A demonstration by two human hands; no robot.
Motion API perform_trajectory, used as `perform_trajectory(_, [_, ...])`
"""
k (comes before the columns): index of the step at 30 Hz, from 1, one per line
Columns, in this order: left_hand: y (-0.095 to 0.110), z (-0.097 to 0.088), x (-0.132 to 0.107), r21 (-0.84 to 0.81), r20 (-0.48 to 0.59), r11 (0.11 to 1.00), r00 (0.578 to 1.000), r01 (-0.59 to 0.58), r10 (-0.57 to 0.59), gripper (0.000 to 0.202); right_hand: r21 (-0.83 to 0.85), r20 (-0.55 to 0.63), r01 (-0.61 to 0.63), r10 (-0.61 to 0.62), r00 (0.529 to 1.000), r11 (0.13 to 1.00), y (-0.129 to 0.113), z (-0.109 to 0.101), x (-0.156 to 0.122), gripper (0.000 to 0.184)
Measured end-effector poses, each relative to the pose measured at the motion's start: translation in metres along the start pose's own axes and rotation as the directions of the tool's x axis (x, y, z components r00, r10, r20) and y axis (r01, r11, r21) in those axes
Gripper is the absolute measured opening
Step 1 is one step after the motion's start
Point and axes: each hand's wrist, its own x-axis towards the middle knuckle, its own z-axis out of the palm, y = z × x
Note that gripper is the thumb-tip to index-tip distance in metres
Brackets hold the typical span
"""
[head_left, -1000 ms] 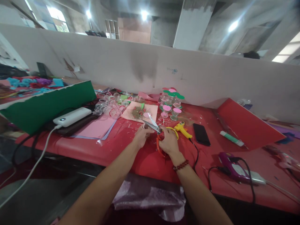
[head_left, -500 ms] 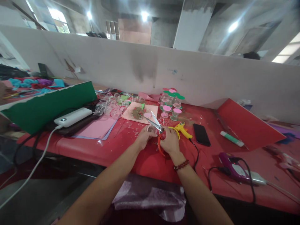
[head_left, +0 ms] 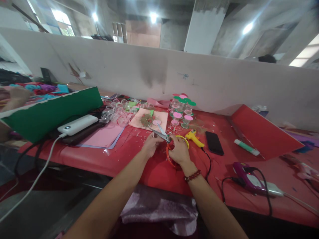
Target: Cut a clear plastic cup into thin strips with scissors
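Observation:
My right hand (head_left: 178, 151), with a red bead bracelet at the wrist, is closed around the handles of a pair of scissors (head_left: 163, 136) with orange and yellow rings. The blades are slightly apart and point to the far left, over my left hand. My left hand (head_left: 151, 146) is pinched around a small clear plastic cup, mostly hidden by the fingers and blades. Just beyond lies a pale pink sheet (head_left: 161, 117) bearing a brown, dirty patch and a pink paper disc (head_left: 157, 122). Small pale scraps are scattered on the red table (head_left: 129, 159).
Clear plastic cups (head_left: 119, 113) are heaped at the back left. Cups topped with pink and green discs (head_left: 188, 118) stand behind my right hand. Right of it are a yellow glue gun (head_left: 195, 138) with a cord, a phone (head_left: 214, 143) and a glue stick (head_left: 246, 147). Another person's hand (head_left: 20, 94) shows far left.
The scissor blades have come closer together and swung lower to the left. The plastic cup is less visible in my left hand. The other person's hand has come into view.

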Motion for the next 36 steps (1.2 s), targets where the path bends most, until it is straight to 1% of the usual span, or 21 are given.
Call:
perform_trajectory(4, [-0.0007,-0.0015,0.0017,0.006,0.003,1.000,1.000,-0.001,0.001,0.021,-0.004,-0.011,0.004,-0.004,1.000,1.000,0.0001,0.0004,0.0000,0.046])
perform_trajectory(8, [-0.0003,-0.0003,0.0001,0.031,0.001,0.999,1.000,0.015,-0.016,0.021,-0.020,-0.009,-0.018,0.018,1.000,1.000,-0.0006,-0.0006,-0.0008,0.046])
perform_trajectory(13, [-0.0030,0.0002,-0.0033,0.085,0.069,0.996,0.997,-0.023,0.017,0.027,-0.013,-0.029,-0.028,0.028,0.999,1.000,-0.0006,-0.0015,-0.0008,0.045])
perform_trajectory(15, [-0.0040,0.0000,-0.0037,0.091,0.080,0.995,0.997,-0.030,0.023,0.028,-0.015,-0.036,-0.028,0.027,0.999,1.000,-0.0003,-0.0011,-0.0004,0.046])
perform_trajectory(23, [-0.0025,0.0012,-0.0039,0.116,0.067,0.992,0.997,-0.055,0.047,0.029,-0.014,-0.035,-0.029,0.029,0.999,0.999,0.0006,0.0002,-0.0004,0.045])
perform_trajectory(29, [-0.0034,0.0007,-0.0035,0.101,0.087,0.995,0.996,-0.022,0.013,0.027,-0.013,-0.031,-0.031,0.030,0.999,0.999,0.0003,0.0000,0.0000,0.045])
perform_trajectory(33, [-0.0020,0.0008,-0.0028,0.068,0.040,0.998,0.999,-0.004,0.001,0.025,-0.018,-0.018,-0.024,0.024,1.000,1.000,0.0005,0.0012,0.0003,0.044])
perform_trajectory(36, [0.0001,0.0018,-0.0042,0.068,0.046,0.998,0.999,-0.006,0.003,0.024,-0.030,-0.026,-0.019,0.018,1.000,0.999,0.0010,0.0017,0.0000,0.043])
